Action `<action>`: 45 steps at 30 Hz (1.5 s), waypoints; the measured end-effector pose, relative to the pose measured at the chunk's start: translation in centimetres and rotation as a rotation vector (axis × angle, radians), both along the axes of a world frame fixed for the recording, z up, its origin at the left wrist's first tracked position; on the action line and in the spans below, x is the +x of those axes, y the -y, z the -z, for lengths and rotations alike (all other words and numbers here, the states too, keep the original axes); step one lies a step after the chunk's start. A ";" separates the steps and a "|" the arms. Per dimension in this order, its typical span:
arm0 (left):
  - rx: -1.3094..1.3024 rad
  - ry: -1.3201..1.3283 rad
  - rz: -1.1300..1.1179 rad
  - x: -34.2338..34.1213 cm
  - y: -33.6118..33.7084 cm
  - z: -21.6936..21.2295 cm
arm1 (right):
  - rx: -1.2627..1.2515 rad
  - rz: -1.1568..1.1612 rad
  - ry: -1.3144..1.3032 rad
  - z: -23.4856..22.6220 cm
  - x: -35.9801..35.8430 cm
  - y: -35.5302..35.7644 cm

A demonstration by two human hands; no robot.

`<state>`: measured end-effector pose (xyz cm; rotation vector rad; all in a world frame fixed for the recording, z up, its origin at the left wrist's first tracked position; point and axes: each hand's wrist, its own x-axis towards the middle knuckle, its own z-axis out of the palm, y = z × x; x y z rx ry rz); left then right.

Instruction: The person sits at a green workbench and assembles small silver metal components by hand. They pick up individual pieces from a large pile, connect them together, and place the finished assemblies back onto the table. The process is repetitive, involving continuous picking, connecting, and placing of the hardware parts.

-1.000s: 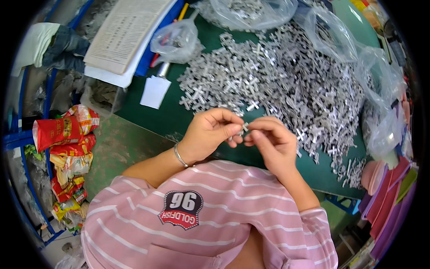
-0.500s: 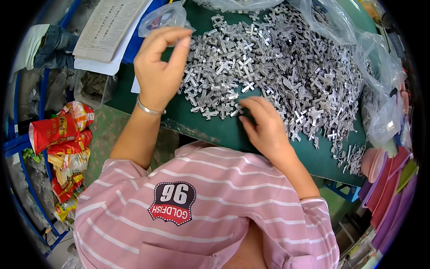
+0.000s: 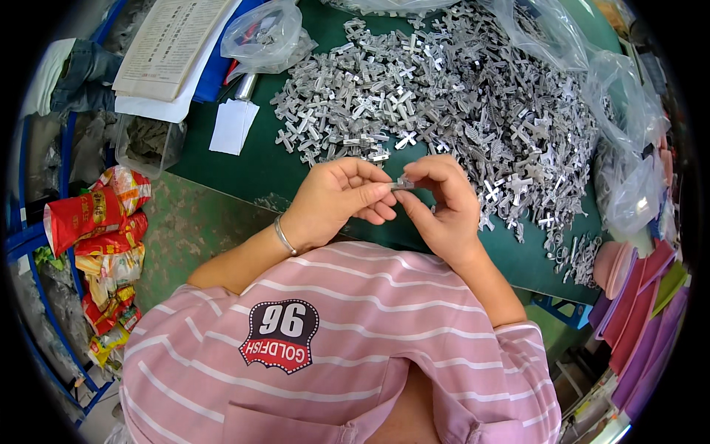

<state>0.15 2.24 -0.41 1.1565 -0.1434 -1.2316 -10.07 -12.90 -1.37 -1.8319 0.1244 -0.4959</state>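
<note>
Between my two hands, near the front edge of the green table (image 3: 362, 222), is a small silver metal piece (image 3: 401, 184), likely one of the cross-shaped pieces. My left hand (image 3: 342, 198), with a silver bangle at the wrist, pinches its left end between thumb and fingers. From the other side, my right hand (image 3: 444, 198) pinches it with thumb and forefinger. The fingers hide much of its shape. Just beyond both hands spreads a large heap of silver metal cross pieces (image 3: 473, 103).
Clear plastic bags (image 3: 266, 33) lie at the back left and along the right side. White paper slips (image 3: 234, 126), a printed sheet (image 3: 171, 48) and a plastic tub (image 3: 151, 140) stand left. Red food packets (image 3: 89, 218) hang on a blue rack. Coloured sheets (image 3: 643, 296) are stacked at right.
My left hand has come down from above the heap's left side to meet the right hand. Both now grip a small metal piece. The white slips have come into view.
</note>
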 end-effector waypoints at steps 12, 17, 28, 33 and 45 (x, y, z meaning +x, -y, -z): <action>-0.068 0.601 -0.105 -0.6 0.0 1.2 | 0.776 -0.005 -0.258 0.0 -0.2 0.4; -0.094 0.502 -0.113 -0.9 0.3 0.5 | 0.787 0.016 -0.252 0.2 -0.1 0.7; -0.128 -0.287 -0.053 0.2 0.5 0.6 | -0.123 -0.140 0.103 -2.4 0.1 0.2; -0.080 -0.282 0.047 0.1 -0.1 0.5 | -0.342 0.224 -0.068 -2.5 0.5 3.7; -0.070 -0.118 0.017 -0.1 0.2 0.8 | -0.848 0.176 -0.159 0.1 0.0 3.8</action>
